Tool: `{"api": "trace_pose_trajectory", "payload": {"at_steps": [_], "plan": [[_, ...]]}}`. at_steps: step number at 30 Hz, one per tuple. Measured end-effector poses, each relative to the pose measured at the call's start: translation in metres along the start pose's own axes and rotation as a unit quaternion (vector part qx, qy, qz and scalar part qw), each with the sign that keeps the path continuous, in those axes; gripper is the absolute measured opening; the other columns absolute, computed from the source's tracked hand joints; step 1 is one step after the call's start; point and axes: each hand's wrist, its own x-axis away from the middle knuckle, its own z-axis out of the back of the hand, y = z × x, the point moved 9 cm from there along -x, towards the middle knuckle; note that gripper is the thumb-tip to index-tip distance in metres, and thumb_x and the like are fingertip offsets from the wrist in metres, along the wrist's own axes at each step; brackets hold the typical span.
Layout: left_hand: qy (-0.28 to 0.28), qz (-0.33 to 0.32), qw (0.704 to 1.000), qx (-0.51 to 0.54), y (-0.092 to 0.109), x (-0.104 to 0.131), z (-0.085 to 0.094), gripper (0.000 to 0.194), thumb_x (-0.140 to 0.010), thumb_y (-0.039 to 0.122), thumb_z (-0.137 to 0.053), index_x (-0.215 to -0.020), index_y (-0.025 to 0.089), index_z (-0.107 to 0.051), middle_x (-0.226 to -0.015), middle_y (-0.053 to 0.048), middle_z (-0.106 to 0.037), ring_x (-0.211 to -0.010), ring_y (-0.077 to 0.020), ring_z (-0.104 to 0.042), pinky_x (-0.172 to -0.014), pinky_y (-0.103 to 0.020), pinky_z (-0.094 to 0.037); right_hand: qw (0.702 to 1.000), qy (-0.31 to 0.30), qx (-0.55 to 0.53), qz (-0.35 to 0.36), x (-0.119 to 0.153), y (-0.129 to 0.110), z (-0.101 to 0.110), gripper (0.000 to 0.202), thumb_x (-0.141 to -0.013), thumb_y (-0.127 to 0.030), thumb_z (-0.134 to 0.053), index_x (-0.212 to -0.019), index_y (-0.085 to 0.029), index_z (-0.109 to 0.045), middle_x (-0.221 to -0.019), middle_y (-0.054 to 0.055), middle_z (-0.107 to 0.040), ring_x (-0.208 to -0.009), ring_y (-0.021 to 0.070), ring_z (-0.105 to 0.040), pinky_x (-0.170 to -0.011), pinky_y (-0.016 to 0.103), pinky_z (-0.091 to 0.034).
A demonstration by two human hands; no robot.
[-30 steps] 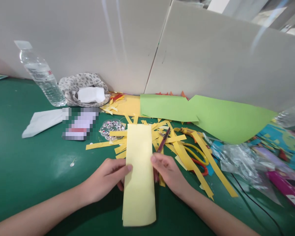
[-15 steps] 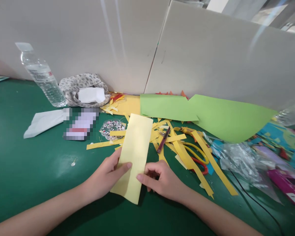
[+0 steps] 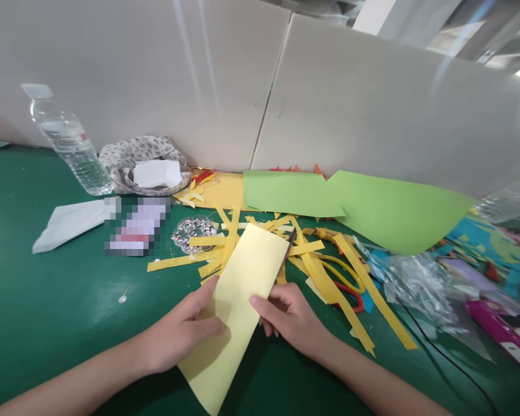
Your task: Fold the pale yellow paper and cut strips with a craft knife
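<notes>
A pale yellow sheet of paper (image 3: 247, 277), long and narrow, slants across the middle of the view above the table. On its left side my left hand (image 3: 184, 329) grips it, thumb on top and fingers partly beneath. My right hand (image 3: 288, 315) pinches the right edge between thumb and curled fingers. Just beyond lie several yellow paper strips (image 3: 325, 277), and a dark pointed tool (image 3: 291, 236) shows partly behind the sheet's upper right edge. Scissors with yellow and red handles (image 3: 344, 274) lie partly under the strips.
A water bottle (image 3: 71, 141) and a patterned cloth pouch (image 3: 143, 150) stand at the back left, a blurred-out phone (image 3: 136, 228) before them. Green paper (image 3: 398, 211) leans along the partition (image 3: 351, 92). Clear plastic (image 3: 424, 289), a dark cable (image 3: 442, 346) and a magenta device (image 3: 498, 332) lie right.
The yellow sheet has tilted further right at its top, and its lower end has come nearer me. My right hand has moved up along its edge. The view has shifted slightly.
</notes>
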Motion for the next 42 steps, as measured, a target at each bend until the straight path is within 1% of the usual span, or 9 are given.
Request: {"api": "trace_pose_trajectory", "payload": {"at_steps": [4,6,9,13,20,27,31,38,42], "plan": [[0.026,-0.019,0.99,-0.139,0.016,0.003,0.003,0.057,-0.076,0.028,-0.058,-0.129,0.024,-0.038,-0.119,-0.007,-0.058,-0.103,-0.0243,-0.056,-0.081,-0.032,-0.047,0.999,-0.046,-0.003,-0.019,0.003,0.007,-0.013,0.046,-0.082,-0.052,-0.048,-0.053,-0.017,-0.053,-0.043,-0.002,-0.049,-0.037,0.0065,-0.04,-0.04,0.02,-0.032],[0.065,-0.026,0.968,-0.243,0.021,0.004,0.008,0.069,-0.068,0.039,-0.066,-0.128,0.021,-0.035,-0.113,-0.01,-0.06,-0.097,-0.0269,-0.058,-0.074,-0.033,-0.049,0.998,-0.053,-0.013,-0.022,0.003,0.009,-0.017,0.044,-0.082,-0.052,-0.049,-0.059,-0.016,-0.057,-0.047,-0.001,-0.051,-0.039,0.0067,-0.043,-0.041,0.019,-0.033],[0.118,-0.048,0.911,-0.393,0.024,0.005,0.013,0.081,-0.06,0.042,-0.07,-0.127,0.019,-0.03,-0.096,-0.008,-0.064,-0.083,-0.0279,-0.061,-0.062,-0.034,-0.048,0.996,-0.07,-0.041,-0.03,0.003,0.011,-0.023,0.04,-0.079,-0.053,-0.053,-0.066,-0.016,-0.058,-0.05,-0.001,-0.053,-0.042,0.0082,-0.046,-0.041,0.02,-0.035],[0.155,-0.161,0.821,-0.525,0.032,0.008,0.003,0.075,-0.064,0.033,-0.063,-0.126,0.023,-0.024,-0.097,-0.006,-0.063,-0.078,-0.0252,-0.063,-0.06,-0.034,-0.048,0.996,-0.08,-0.03,-0.015,0.006,0.009,-0.026,0.032,-0.071,-0.048,-0.064,-0.079,-0.018,-0.059,-0.061,-0.001,-0.057,-0.051,0.0115,-0.052,-0.048,0.023,-0.043],[0.154,-0.271,0.742,-0.594,0.04,0.015,-0.009,0.069,-0.068,0.023,-0.055,-0.129,0.024,-0.023,-0.114,-0.008,-0.06,-0.093,-0.0237,-0.062,-0.073,-0.035,-0.052,0.994,-0.076,0.051,-0.066,0.006,0.022,-0.024,0.044,-0.079,-0.056,-0.051,-0.058,-0.018,-0.055,-0.05,-0.002,-0.051,-0.048,0.0101,-0.047,-0.054,0.023,-0.042],[0.162,-0.266,0.689,-0.655,0.044,0.016,-0.001,0.07,-0.068,0.01,-0.045,-0.134,0.017,-0.023,-0.111,-0.01,-0.061,-0.098,-0.0262,-0.059,-0.078,-0.04,-0.05,0.991,0.086,-0.094,-0.051,-0.002,0.022,0.018,0.054,-0.077,-0.065,-0.048,-0.056,-0.016,-0.053,-0.042,-0.002,-0.05,-0.039,0.0067,-0.041,-0.041,0.02,-0.032],[0.177,-0.283,0.647,-0.686,0.046,0.016,0.003,0.055,-0.073,0.003,-0.037,-0.127,0.013,-0.034,-0.105,-0.011,-0.063,-0.092,-0.0257,-0.059,-0.075,-0.04,-0.049,0.99,0.065,-0.115,-0.055,-0.003,0.024,0.017,0.057,-0.078,-0.067,-0.045,-0.058,-0.014,-0.056,-0.042,0.0,-0.052,-0.037,0.0066,-0.043,-0.041,0.019,-0.033],[0.234,-0.26,0.571,-0.743,0.048,0.013,0.012,0.057,-0.061,-0.009,-0.034,-0.11,0.013,-0.052,-0.099,-0.008,-0.066,-0.088,-0.0236,-0.06,-0.081,-0.039,-0.045,0.991,0.09,-0.096,-0.025,-0.006,0.015,0.024,0.065,-0.083,-0.066,-0.035,-0.047,-0.014,-0.052,-0.041,0.003,-0.051,-0.036,0.0071,-0.043,-0.04,0.02,-0.033],[0.261,-0.24,0.566,-0.744,0.047,0.013,0.017,0.049,-0.069,0.004,-0.045,-0.118,0.009,-0.05,-0.105,-0.011,-0.065,-0.094,-0.0263,-0.059,-0.088,-0.043,-0.042,0.993,0.043,-0.1,-0.038,-0.007,0.017,0.012,0.061,-0.083,-0.064,-0.037,-0.055,-0.014,-0.055,-0.044,0.003,-0.055,-0.037,0.0071,-0.044,-0.04,0.02,-0.034]]}}
